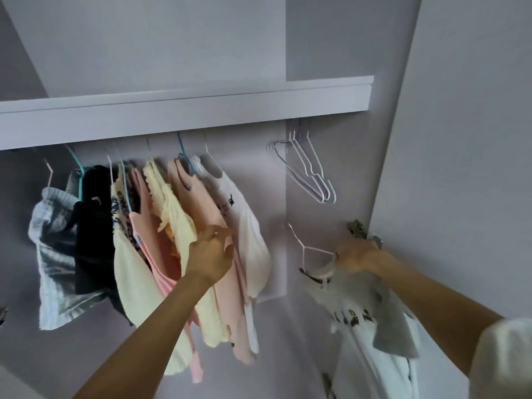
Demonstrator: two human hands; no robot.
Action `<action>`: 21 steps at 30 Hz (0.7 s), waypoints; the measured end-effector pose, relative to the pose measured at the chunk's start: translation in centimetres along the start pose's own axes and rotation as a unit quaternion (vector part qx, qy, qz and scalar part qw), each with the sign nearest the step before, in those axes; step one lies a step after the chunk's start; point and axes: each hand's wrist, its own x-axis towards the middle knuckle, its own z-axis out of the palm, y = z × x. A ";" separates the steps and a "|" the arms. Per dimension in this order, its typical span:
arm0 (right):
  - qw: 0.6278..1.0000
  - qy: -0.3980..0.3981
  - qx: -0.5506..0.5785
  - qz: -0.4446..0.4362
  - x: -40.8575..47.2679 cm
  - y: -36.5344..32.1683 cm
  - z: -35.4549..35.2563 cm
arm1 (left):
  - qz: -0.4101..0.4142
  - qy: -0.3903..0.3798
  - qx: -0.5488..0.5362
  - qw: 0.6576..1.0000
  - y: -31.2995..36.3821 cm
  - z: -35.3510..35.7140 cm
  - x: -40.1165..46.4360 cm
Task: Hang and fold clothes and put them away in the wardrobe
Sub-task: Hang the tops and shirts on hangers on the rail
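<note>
Several garments hang in a row under the wardrobe shelf (184, 108): a grey one (54, 254), a black one (93, 234), pale yellow ones (175, 220), a pink top (201, 203) and a white top (247, 226). My left hand (211, 254) reaches into the row and pinches the pink top's edge beside the white one. My right hand (358, 254) grips a white wire hanger (312, 250) that carries a white printed T-shirt (365, 321), held in the open space to the right of the row.
Several bare white wire hangers (312, 174) hang at the right end under the shelf. The open wardrobe door (460, 139) stands at the right, with a metal hinge (357, 227) just above my right hand. The wardrobe's back wall is pale lilac.
</note>
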 end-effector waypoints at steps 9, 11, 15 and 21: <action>0.965 0.210 0.157 -0.027 3.4 -2.6 -2.7 | 0.079 0.020 0.192 0.978 3.5 -0.6 7.1; 0.952 0.234 0.190 -0.045 4.7 -3.5 -3.8 | 0.047 -0.020 0.184 0.982 3.0 -0.2 8.4; 0.938 0.250 0.224 -0.083 7.3 -6.1 -5.1 | 0.028 -0.038 0.174 0.984 1.4 0.6 8.6; 0.903 0.343 0.237 -0.101 10.4 -10.0 -6.3 | 0.038 0.032 0.163 0.985 -0.1 1.6 8.0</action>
